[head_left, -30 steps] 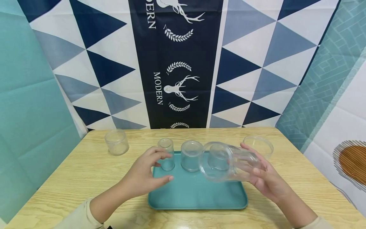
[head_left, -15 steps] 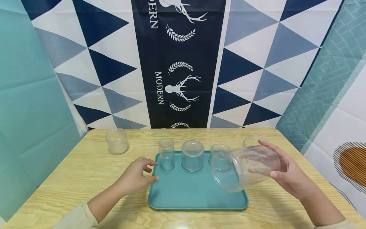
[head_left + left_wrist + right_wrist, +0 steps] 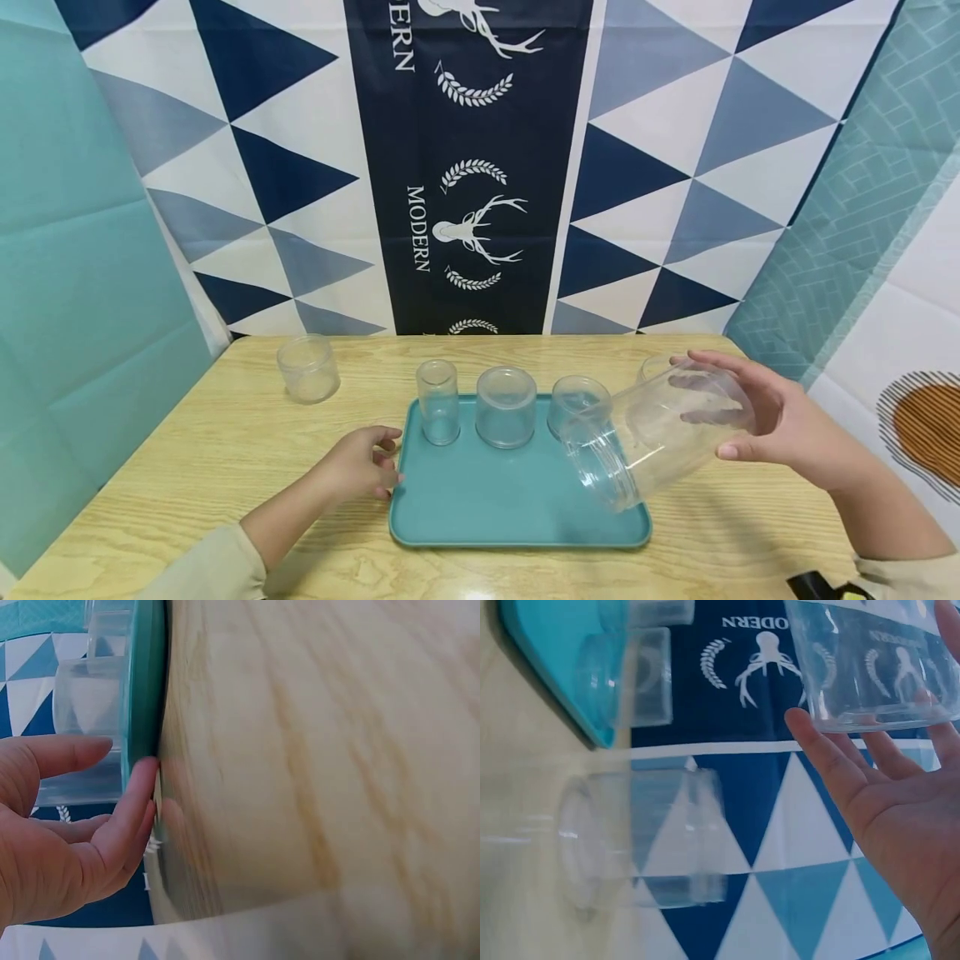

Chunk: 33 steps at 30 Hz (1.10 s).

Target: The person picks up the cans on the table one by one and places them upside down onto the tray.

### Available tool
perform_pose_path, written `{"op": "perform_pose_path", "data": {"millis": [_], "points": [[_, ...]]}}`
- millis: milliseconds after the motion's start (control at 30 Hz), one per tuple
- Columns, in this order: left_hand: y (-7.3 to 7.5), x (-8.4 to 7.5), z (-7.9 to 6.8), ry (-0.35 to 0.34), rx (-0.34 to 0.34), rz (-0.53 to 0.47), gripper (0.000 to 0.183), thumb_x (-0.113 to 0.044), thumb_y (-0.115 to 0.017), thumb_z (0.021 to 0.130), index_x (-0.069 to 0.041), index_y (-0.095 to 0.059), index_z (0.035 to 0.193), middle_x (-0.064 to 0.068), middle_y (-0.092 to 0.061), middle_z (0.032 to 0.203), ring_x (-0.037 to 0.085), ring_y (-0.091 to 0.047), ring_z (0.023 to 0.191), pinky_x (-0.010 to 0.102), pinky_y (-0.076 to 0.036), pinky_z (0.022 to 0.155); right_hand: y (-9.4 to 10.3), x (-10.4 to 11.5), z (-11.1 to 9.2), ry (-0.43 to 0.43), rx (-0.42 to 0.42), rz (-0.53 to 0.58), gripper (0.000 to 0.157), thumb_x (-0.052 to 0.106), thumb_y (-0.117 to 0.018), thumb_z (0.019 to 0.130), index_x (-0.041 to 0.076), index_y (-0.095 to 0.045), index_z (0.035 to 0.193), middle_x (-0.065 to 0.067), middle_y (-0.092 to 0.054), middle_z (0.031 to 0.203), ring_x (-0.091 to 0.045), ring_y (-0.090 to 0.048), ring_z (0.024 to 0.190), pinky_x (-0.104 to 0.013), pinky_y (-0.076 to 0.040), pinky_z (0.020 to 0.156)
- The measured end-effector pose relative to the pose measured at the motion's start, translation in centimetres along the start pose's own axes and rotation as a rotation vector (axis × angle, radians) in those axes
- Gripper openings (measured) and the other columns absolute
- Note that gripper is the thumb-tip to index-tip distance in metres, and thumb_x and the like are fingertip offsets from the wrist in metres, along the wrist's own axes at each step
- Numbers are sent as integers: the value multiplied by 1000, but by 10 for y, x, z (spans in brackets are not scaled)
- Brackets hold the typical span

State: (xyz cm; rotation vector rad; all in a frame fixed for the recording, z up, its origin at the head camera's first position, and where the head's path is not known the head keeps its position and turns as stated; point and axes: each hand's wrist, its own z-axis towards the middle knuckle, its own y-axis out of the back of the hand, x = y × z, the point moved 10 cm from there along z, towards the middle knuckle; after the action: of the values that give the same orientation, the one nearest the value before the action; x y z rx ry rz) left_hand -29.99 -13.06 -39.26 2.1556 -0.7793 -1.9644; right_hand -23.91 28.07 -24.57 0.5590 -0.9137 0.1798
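Note:
My right hand [image 3: 780, 425] grips a large clear jar [image 3: 660, 433] around its base end; the jar is tilted, its rim pointing down and left over the right part of a teal tray [image 3: 517, 500]. In the right wrist view, the fingers [image 3: 832, 761] spread along the jar's base. At the tray's left edge is my left hand [image 3: 360, 467], fingertips right at the rim. The left wrist view has one digit above the tray and others low beside its edge, with a gap between. Along the tray's back stand a narrow clear jar [image 3: 438, 408] and two wider clear jars [image 3: 506, 412].
A low clear jar [image 3: 308, 371] stands on the wooden table [image 3: 247, 450] at the back left. Another clear jar [image 3: 645, 836] is at the back right, mostly hidden behind the held jar in the head view. Patterned cloths [image 3: 480, 167] hang behind and beside the table.
My right hand has carried the large jar to the right, away from the tray's middle. The left hand has moved left from near the narrow jar and down to the tray's left rim.

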Motion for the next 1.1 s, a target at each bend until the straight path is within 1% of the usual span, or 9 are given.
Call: {"op": "perform_pose_path", "data": {"millis": [133, 233, 333, 467, 633, 733, 833, 967, 1100], "points": [[-6, 4, 2, 17, 47, -38, 74, 15, -72, 73, 11, -39, 140, 19, -49, 113, 24, -54, 81, 38, -59, 61, 3, 11, 9, 0, 18, -86, 91, -30, -65, 65, -9, -29, 147, -15, -36, 151, -15, -36, 135, -21, -50, 91], [-9, 5, 3, 17, 65, -36, 76, 17, -70, 72, 12, -39, 141, 19, -48, 111, 24, -53, 78, 39, -59, 59, 0, 17, 16, -21, 52, -170, 93, -26, -71, 66, -7, -31, 147, -14, -37, 150, -14, -45, 129, -23, -53, 87], [-11, 5, 3, 18, 72, -38, 77, 19, -68, 71, 11, -38, 142, 19, -45, 111, 23, -52, 74, 40, -59, 58, -8, 20, 23, -35, 92, -310, 92, -17, -78, 67, -3, -35, 147, -8, -40, 149, -10, -50, 125, -23, -54, 84], [-13, 3, 3, 10, 78, -34, 78, 21, -65, 70, 12, -36, 142, 19, -44, 111, 21, -50, 71, 40, -58, 55, -21, 26, 33, 8, 132, -531, 91, 1, -88, 67, 5, -43, 145, -2, -42, 148, -3, -43, 127, -21, -52, 84], [-14, 2, 3, 9, 78, -34, 78, 23, -64, 70, 12, -36, 142, 19, -44, 109, 22, -49, 72, 40, -58, 54, -36, 31, 42, 44, 157, -728, 89, 19, -92, 65, 16, -49, 143, 3, -44, 145, 2, -37, 128, -28, -53, 77], [-15, 2, 3, 7, 76, -32, 78, 23, -64, 70, 12, -36, 142, 19, -44, 109, 22, -50, 72, 40, -58, 54, -44, 31, 46, 38, 171, -768, 90, 16, -93, 62, 20, -51, 141, 2, -46, 144, -2, -39, 128, -29, -55, 77], [-15, 1, 2, 5, 74, -34, 77, 23, -63, 70, 12, -36, 142, 19, -44, 108, 22, -50, 73, 40, -58, 54, -51, 30, 48, 26, 195, -806, 94, 10, -93, 58, 25, -51, 140, -1, -46, 143, -13, -42, 129, -31, -56, 79], [-16, 0, 1, 7, 74, -40, 77, 23, -63, 70, 12, -36, 142, 19, -44, 108, 22, -50, 72, 40, -58, 55, -62, 30, 51, 40, 235, -889, 97, 10, -93, 55, 29, -51, 140, -4, -46, 144, -28, -46, 127, -44, -55, 83], [-16, -3, -1, 6, 76, -43, 78, 23, -63, 70, 13, -35, 142, 19, -44, 109, 22, -49, 72, 40, -58, 55, -73, 31, 52, 67, 267, -945, 97, 14, -94, 54, 29, -51, 140, -7, -47, 143, -34, -46, 125, -54, -52, 85]]}}
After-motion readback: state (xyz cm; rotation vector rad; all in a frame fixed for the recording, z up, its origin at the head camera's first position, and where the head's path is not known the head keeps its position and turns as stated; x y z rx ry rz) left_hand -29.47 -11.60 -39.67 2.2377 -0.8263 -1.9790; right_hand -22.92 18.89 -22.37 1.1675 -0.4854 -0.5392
